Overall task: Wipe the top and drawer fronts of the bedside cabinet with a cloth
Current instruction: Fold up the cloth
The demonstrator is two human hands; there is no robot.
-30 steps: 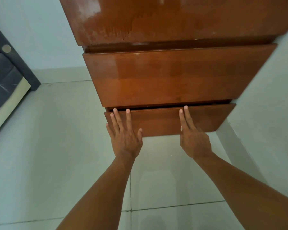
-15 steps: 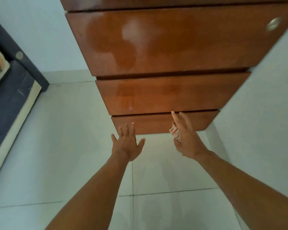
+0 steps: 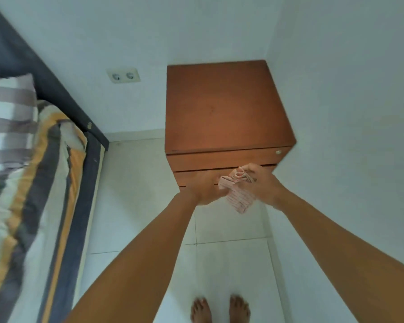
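The brown wooden bedside cabinet [image 3: 224, 108] stands in the corner, seen from above, with its bare top facing me and the drawer fronts [image 3: 219, 159] foreshortened below it. A small pink-and-white striped cloth [image 3: 238, 194] hangs in front of the drawers between both hands. My right hand [image 3: 261, 183] grips its upper part. My left hand [image 3: 205, 187] holds the cloth's left edge, fingers curled. The lower drawers are hidden behind my hands.
A bed [image 3: 33, 183] with a striped blanket and dark frame runs along the left. A double wall socket [image 3: 123, 75] sits left of the cabinet. White walls close in behind and to the right. My bare feet [image 3: 219, 311] stand on the pale tiled floor.
The view has risen from low at the drawer fronts to above the cabinet. Both hands left the bottom drawer and came together on the cloth.
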